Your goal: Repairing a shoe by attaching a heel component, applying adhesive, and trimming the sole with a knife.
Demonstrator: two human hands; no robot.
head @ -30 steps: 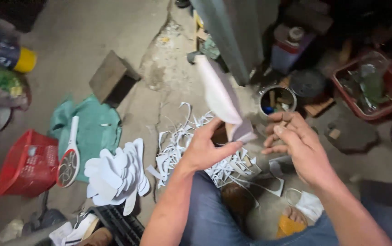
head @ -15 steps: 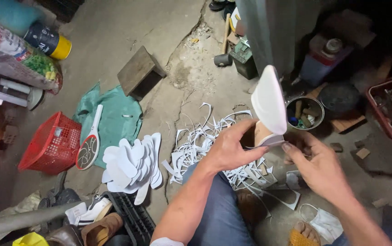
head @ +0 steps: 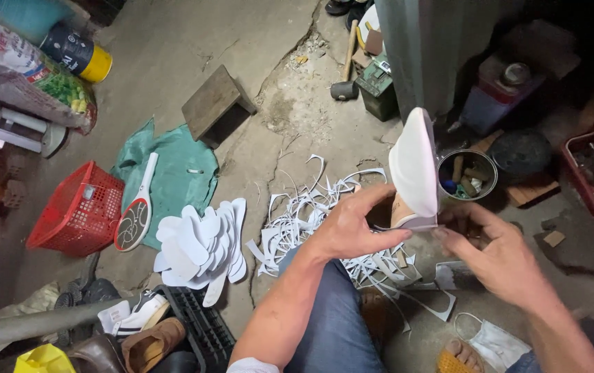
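Note:
My left hand [head: 349, 227] grips the lower end of a white shoe insole [head: 414, 166] fixed to a tan shoe last, held upright in front of me. My right hand [head: 501, 255] touches the bottom edge of the same piece with its fingertips. Below the hands lies a tangle of white trimmed strips [head: 310, 207] on the cracked concrete floor. A fanned stack of several white cut insoles [head: 200, 242] rests to the left of my knee.
A metal tin of tools [head: 468, 176] stands just behind the insole. A red basket [head: 76, 211], a racket-shaped swatter [head: 136, 211] on green cloth [head: 176, 169], a wooden block [head: 212, 102], a hammer [head: 346, 72] and shoes [head: 145, 331] surround me.
The view has shifted left and down. My hands have kept hold of the insole piece, which has turned a little more upright; my right hand has come up to its bottom edge.

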